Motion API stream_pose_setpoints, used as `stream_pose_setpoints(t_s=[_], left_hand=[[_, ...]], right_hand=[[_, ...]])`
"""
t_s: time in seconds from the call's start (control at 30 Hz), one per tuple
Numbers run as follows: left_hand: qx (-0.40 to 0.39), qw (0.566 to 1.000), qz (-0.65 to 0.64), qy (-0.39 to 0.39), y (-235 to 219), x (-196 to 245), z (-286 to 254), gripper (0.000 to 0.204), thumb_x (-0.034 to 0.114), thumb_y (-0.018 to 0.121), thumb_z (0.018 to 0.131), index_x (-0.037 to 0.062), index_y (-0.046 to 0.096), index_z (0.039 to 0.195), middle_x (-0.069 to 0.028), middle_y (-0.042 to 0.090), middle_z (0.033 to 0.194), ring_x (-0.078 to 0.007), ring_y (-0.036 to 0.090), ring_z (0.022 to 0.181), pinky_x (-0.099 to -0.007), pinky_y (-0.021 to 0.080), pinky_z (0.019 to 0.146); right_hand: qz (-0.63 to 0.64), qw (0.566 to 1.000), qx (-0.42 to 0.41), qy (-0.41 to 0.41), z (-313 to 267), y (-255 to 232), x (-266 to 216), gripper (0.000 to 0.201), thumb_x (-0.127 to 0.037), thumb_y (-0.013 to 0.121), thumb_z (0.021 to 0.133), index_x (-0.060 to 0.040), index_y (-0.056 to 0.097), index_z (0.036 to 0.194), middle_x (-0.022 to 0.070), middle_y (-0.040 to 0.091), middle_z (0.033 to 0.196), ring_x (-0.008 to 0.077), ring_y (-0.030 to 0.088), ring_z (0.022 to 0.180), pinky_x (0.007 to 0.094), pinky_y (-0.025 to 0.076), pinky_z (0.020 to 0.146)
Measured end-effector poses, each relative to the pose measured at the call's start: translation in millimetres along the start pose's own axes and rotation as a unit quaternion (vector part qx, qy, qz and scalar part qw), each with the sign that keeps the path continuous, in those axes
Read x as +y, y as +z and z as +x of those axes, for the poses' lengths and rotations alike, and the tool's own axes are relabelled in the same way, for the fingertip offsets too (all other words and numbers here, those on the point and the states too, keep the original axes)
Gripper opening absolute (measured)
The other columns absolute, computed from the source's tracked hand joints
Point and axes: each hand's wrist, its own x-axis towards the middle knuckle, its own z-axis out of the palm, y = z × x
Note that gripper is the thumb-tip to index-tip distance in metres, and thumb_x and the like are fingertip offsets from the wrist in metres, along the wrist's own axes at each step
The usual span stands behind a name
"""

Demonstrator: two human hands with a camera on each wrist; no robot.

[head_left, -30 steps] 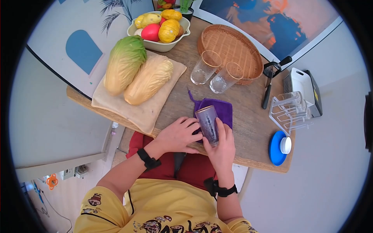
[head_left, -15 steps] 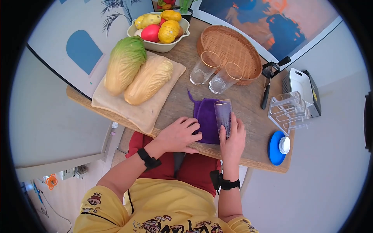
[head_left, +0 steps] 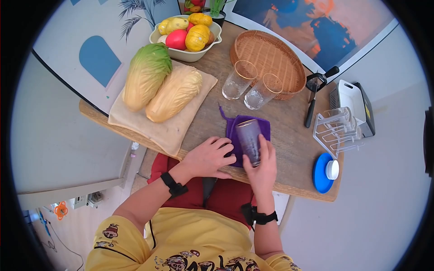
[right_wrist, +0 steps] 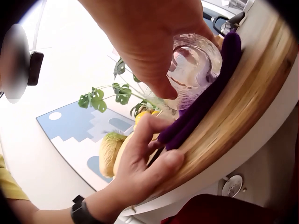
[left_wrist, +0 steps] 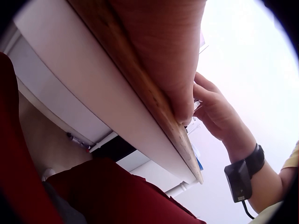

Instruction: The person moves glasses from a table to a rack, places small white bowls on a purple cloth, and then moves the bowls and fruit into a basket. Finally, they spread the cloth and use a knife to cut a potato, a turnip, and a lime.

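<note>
In the head view my right hand [head_left: 262, 169] grips a clear drinking glass [head_left: 249, 140] with a gold rim, thumb on one side and fingers on the other. The glass tilts over a purple cloth [head_left: 265, 128] spread at the table's front edge. The right wrist view shows the base of the glass [right_wrist: 196, 65] close above the cloth [right_wrist: 205, 107]. My left hand [head_left: 205, 158] rests at the cloth's left edge, its bent fingers touching the fabric and its thumb apart from them. Two more gold-rimmed glasses [head_left: 235, 85] [head_left: 258, 96] stand behind the cloth.
Two cabbages [head_left: 147, 77] lie on a beige mat [head_left: 126, 124] at left. Farther back are a bowl [head_left: 190, 55] of produce and a round wicker tray [head_left: 271, 49]. On the right stand a glass rack [head_left: 332, 135], a blue plate [head_left: 321, 180] and a black-handled tool [head_left: 311, 110].
My right hand carried the glass right, off most of the cloth, then brought it back left over the cloth, changing its tilt. The left hand stays in place.
</note>
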Motion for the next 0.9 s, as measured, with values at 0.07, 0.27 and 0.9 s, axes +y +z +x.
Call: stream_pose_setpoints(t_s=[0.07, 0.27, 0.9], left_hand=[[0.000, 1.000, 0.000, 0.002, 0, 0, 0, 0.055, 0.055, 0.076, 0.076, 0.0109, 0.061, 0.105, -0.0100, 0.058, 0.115, -0.0317, 0.053, 0.122, -0.0452, 0.046, 0.099], [0.005, 1.000, 0.003, -0.004, 2, 1, 1, 0.052, 0.055, 0.076, 0.076, 0.0132, 0.061, 0.104, -0.0094, 0.057, 0.115, -0.0309, 0.053, 0.122, -0.0444, 0.044, 0.101], [0.000, 1.000, 0.000, 0.001, 1, 0, 1, 0.055, 0.057, 0.075, 0.077, 0.0109, 0.061, 0.104, -0.0107, 0.057, 0.113, -0.0314, 0.054, 0.121, -0.0447, 0.046, 0.099]], right_hand=[[-0.002, 0.999, 0.021, 0.028, 8, -2, 18, 0.074, -0.018, 0.079, 0.079, -0.0129, 0.049, 0.147, 0.0188, 0.055, 0.133, 0.0403, 0.060, 0.115, 0.0462, 0.054, 0.092], [-0.018, 0.998, 0.040, 0.047, 17, -6, 32, 0.072, -0.018, 0.079, 0.080, -0.0120, 0.049, 0.145, 0.0205, 0.055, 0.132, 0.0416, 0.060, 0.115, 0.0468, 0.052, 0.094], [-0.018, 0.996, 0.015, 0.090, 10, 1, 13, 0.075, -0.021, 0.078, 0.082, -0.0126, 0.045, 0.148, 0.0191, 0.055, 0.133, 0.0406, 0.060, 0.116, 0.0468, 0.054, 0.092]])
